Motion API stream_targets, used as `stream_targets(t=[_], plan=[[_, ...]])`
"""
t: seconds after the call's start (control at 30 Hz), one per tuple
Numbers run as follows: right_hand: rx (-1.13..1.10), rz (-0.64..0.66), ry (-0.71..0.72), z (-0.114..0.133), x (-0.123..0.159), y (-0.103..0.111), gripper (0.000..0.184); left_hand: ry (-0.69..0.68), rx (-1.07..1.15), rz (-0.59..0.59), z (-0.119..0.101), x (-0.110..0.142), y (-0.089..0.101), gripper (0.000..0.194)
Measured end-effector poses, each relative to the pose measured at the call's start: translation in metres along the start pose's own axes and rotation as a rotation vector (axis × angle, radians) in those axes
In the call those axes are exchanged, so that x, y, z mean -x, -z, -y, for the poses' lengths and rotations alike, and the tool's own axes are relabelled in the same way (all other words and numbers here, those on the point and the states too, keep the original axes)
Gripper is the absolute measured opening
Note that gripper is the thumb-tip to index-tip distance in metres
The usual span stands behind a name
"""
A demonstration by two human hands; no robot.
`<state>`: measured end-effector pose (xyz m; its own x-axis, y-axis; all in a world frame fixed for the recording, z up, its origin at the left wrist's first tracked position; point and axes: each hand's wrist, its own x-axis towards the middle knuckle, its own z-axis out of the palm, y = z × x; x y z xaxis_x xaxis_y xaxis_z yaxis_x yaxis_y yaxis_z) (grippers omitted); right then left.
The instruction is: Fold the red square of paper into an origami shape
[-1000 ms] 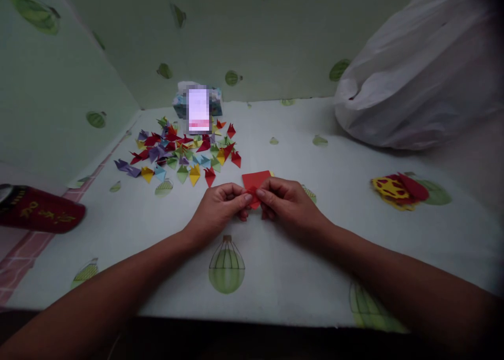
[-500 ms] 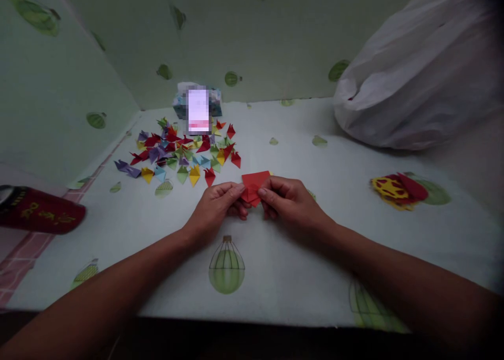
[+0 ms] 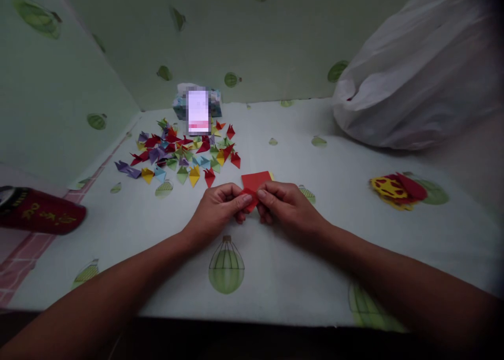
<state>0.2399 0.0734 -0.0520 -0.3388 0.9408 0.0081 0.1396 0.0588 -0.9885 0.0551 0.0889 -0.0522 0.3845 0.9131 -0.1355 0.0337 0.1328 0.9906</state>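
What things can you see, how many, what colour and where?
Small folded paper shapes: many, mixed colours, back left
Folded paper piece: one, red, in fingers
Flat paper sheets: count unclear, red, yellow, beyond hands
Patterned tissue box: one, bluish, back
Glowing rectangular screen: one, whitish-pink, before box
Cylindrical can: one, red, far left
Flat cut-outs: count unclear, yellow, red, right
Plastic bag: one, white, back right
Balloon-print cloth: one, white-green, underneath
Balloon-print walls: two, green, behind, left
Left hand: one, centre
Right hand: one, centre

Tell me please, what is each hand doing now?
Left hand: closed, pinching the small red folded paper.
Right hand: closed, pinching the same paper from its other side.
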Motion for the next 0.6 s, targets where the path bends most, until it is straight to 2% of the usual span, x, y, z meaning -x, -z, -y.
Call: stream_targets(t=[0.2, 0.33, 0.47, 0.53, 0.6], plan=[[-0.050, 0.014, -0.029, -0.0009, -0.0001, -0.0028, 0.034, -0.041, 0.000, 0.041, 0.0028, 0.0003, -0.0001, 0.024], [-0.093, 0.004, -0.053, 0.0015, 0.0021, -0.0057, 0.032, -0.060, 0.001, 0.021, 0.0033, 0.0034, -0.0026, 0.024], [-0.130, -0.012, -0.080, 0.0006, 0.0015, -0.0052, 0.033, -0.047, -0.041, 0.046, 0.0025, 0.0028, -0.0002, 0.030], [-0.217, -0.025, -0.104, -0.0019, -0.0004, -0.0033, 0.034, -0.092, -0.102, 0.018, 0.0020, 0.0006, 0.0033, 0.031], [-0.359, -0.052, -0.132, -0.0045, -0.0027, -0.0009, 0.033, -0.196, -0.146, -0.035, 0.0014, -0.0024, 0.0072, 0.028]])
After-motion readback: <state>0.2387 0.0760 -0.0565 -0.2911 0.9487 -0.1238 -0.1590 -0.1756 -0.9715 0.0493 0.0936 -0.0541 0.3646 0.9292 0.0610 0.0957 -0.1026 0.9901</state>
